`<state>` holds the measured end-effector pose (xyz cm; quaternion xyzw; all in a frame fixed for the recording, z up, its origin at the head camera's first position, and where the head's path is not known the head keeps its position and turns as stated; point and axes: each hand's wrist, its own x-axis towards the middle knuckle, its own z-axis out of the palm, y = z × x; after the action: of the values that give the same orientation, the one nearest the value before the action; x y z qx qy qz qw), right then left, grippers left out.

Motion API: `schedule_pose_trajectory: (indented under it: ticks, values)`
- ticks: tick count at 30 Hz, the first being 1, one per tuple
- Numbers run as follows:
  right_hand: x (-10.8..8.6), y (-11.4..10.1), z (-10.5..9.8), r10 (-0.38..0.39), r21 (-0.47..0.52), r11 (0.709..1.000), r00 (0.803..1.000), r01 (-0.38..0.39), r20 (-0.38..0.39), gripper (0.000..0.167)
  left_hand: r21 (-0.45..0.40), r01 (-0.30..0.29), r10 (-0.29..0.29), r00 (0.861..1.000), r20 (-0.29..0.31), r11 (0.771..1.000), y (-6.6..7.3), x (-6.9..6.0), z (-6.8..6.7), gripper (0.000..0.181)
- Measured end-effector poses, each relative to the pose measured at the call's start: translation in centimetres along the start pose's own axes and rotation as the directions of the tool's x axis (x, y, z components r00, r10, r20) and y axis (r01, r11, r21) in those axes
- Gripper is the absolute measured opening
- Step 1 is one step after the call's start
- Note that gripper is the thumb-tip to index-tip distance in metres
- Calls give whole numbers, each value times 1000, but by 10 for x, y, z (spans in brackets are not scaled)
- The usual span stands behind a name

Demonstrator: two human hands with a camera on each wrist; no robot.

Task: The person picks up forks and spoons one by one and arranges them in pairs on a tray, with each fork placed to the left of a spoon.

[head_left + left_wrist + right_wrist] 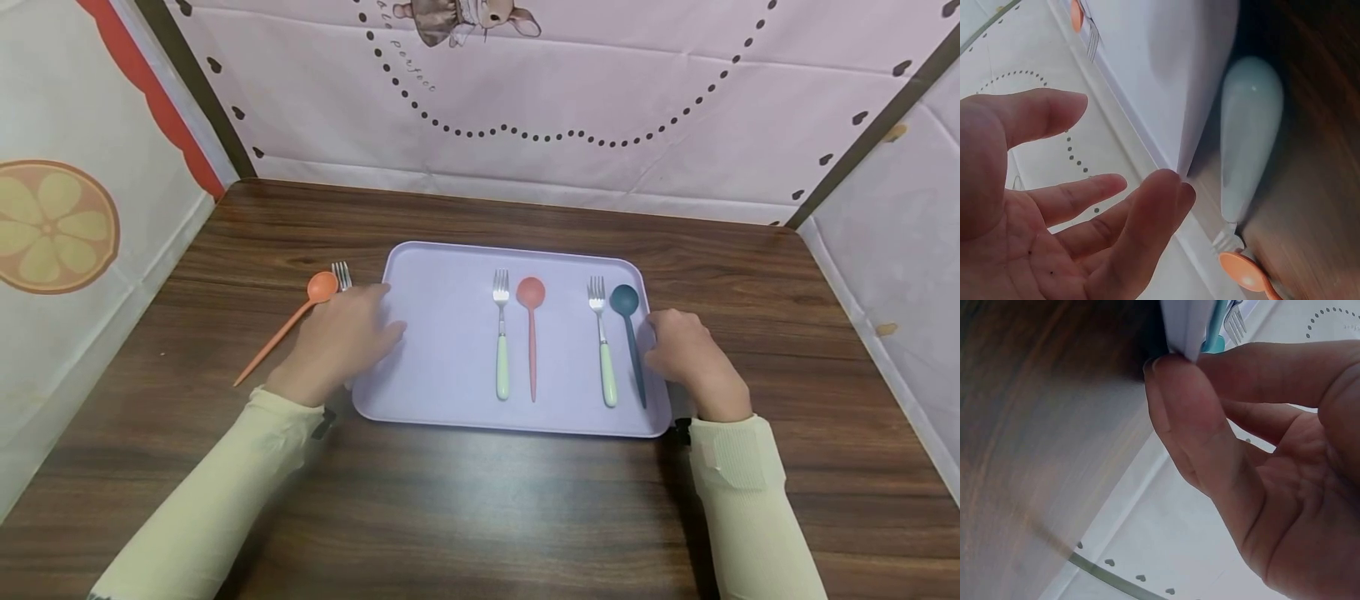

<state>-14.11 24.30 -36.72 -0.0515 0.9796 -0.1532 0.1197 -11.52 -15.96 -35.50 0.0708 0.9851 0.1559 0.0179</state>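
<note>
A lilac rectangular tray (442, 342) lies on the table between both hands. My left hand (337, 337) is at its left edge, fingers loosely bent and thumb standing apart above it; in the left wrist view the fingertips (1163, 187) meet or nearly meet the rim. At the opposite edge my right hand (693, 358) pinches the tray's rim (1185, 331) between thumb and fingers. On the tray lie a fork (502, 358), a pink spoon (531, 293), a second fork (607, 375) and a dark teal spoon (625, 300).
Left of the tray, an orange spoon (322, 287) lies on the brown wooden table (465, 508). Beside it is another fork (342, 275), partly hidden by my left hand; its pale handle (1250, 137) shows in the left wrist view. Patterned cloth walls (600, 75) enclose the table.
</note>
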Motion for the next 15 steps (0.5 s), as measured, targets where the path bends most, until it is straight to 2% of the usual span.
schedule_pose_trajectory:
  ticks: [6, 12, 15]
  values:
    - [0, 1, 1, -3, -2, 1000, 1000, 3, -7, 38, -24, -9, 9, 1000, -20, 1000, -4, -3, -1, 50]
    - [1, 2, 1, -9, -4, 1000, 1000, 9, -12, 39, -19, -8, 7, 998, -56, 1000, -8, -3, 0, 32]
    - [1, 2, 1, -8, 2, 1000, 1000, 8, -11, 38, -6, -1, 1, 998, -63, 1000, -11, -3, 0, 33]
